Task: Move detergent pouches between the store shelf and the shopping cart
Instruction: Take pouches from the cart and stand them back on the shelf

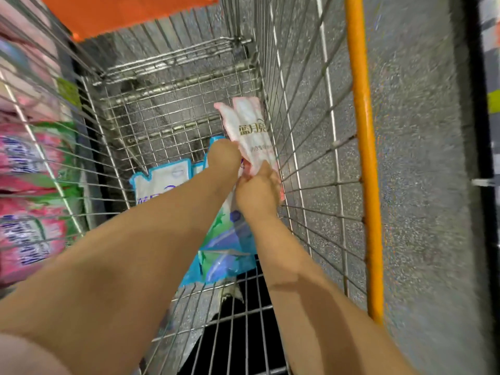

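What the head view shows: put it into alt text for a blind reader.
Two hands reach into a silver wire shopping cart: the right hand grips the lower end of a pink-and-white plastic detergent pouch, the left hand meets its edge, fingers hidden. Blue-and-white pouches lie on its floor.

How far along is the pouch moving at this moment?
Done: a blue-edged white pouch and a green-and-blue pouch lie in the wire shopping cart. In hand: the right hand grips a pink-and-white detergent pouch by the cart's right wall; the left hand meets its edge, fingers hidden. Left: pink-and-green pouches sit stacked outside the left wall; transfer direction unclear.
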The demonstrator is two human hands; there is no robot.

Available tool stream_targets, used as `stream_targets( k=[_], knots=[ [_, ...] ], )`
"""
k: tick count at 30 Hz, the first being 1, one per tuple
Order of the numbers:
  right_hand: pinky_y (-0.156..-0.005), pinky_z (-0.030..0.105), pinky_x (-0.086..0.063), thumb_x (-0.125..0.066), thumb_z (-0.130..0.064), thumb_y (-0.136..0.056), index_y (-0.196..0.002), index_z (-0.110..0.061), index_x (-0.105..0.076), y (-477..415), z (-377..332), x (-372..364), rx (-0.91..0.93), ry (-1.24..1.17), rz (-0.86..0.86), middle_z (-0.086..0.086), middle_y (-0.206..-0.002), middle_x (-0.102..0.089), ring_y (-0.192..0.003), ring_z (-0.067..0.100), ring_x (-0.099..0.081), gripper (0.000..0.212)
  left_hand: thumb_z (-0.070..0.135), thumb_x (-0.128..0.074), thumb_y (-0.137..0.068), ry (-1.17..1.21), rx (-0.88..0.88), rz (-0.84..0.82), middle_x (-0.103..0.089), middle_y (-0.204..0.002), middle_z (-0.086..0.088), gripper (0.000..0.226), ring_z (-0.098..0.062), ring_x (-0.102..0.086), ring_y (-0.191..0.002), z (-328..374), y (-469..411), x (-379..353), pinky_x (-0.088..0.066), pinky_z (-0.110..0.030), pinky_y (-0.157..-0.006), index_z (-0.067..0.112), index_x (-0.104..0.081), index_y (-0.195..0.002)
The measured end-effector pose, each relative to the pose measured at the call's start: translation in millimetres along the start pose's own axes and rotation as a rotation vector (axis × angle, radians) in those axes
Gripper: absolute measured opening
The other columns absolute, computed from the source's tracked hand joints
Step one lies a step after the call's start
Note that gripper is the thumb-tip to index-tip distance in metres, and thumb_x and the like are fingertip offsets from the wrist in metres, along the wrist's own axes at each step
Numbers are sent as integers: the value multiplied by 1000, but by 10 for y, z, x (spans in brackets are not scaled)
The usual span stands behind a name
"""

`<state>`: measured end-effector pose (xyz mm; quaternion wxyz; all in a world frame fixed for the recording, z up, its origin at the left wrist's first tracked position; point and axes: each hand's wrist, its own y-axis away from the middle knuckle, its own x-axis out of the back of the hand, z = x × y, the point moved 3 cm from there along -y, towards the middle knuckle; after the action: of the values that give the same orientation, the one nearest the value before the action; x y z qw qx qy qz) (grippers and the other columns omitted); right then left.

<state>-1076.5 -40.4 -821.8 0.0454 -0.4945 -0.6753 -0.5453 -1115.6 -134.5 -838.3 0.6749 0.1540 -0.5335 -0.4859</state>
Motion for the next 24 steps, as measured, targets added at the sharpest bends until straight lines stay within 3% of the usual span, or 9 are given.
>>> stream_targets(
  k=[2, 5, 8, 11, 13, 16, 21, 24],
  knots=[
    [-112, 42, -25, -42, -28, -95, -147, -12, -21, 31, -41, 25, 13, 4, -13, 17, -148, -30, -138, 31, -28, 59, 10, -45, -95, 105, -16, 23, -59, -116, -24, 22, -35, -55, -109, 48, 138, 27, -37, -37, -86, -4, -59, -104],
    [-111, 44, -27, -42, -23, -94, -148, -18, -22, 104, -67, 94, 51, -56, 45, 14, -148, -32, -136, 32, -32, 58, 8, -44, -92, 299, -66, 125, -61, -102, -27, 21, -34, -58, -98, 102, 313, 84, -42, -38, -78, 11, -47, -71],
    [-113, 43, -23, -42, -25, -97, -148, -18, -23, 297, -103, 177, 165, -158, 110, 13, -151, -30, -139, 30, -28, 55, 12, -44, -93, 344, -129, 181, -61, -98, -25, 22, -32, -56, -90, 130, 565, 231, -36, -37, -72, 13, -42, -71],
    [-111, 37, -26, -40, -32, -98, -145, -16, -31, 568, -170, 298, 307, -258, 200, 13, -147, -37, -135, 27, -33, 51, 21, -43, -93, 401, -248, 239, -55, -79, -15, 32, -21, -44, -75, 176, 881, 451, -28, -35, -64, 18, -34, -62],
    [-106, 33, -28, -36, -32, -99, -142, -17, -39, 765, -217, 401, 350, -338, 244, 11, -142, -43, -131, 25, -38, 46, 16, -44, -94, 469, -315, 269, -47, -67, -6, 36, -19, -40, -72, 189, 1138, 621, -28, -32, -64, 20, -32, -61],
    [-102, 32, -30, -37, -26, -99, -136, -11, -45, 1093, -334, 581, 410, -458, 270, 13, -135, -51, -125, 28, -43, 40, 13, -45, -94, 508, -419, 344, -47, -68, -8, 36, -19, -39, -71, 159, 1610, 954, -31, -34, -64, 22, -34, -62],
    [-107, 39, -32, -41, -56, -78, -138, -10, -43, 1868, -525, 862, 569, -549, 172, 14, -137, -49, -126, 29, -44, 75, 22, -50, -83, 673, -571, 440, -39, -55, 6, 32, -18, -35, -65, -97, 2514, 1518, -33, -40, -62, 26, -42, -53],
    [-101, 23, -34, -56, -49, -87, -143, -16, -36, 2394, -534, 1023, 626, -610, 2, 5, -139, -48, -125, 20, -46, 68, 22, -49, -81, 706, -677, 512, -37, -54, 6, 30, -14, -34, -59, -251, 3172, 1865, -33, -34, -61, 23, -38, -53]
  ],
)
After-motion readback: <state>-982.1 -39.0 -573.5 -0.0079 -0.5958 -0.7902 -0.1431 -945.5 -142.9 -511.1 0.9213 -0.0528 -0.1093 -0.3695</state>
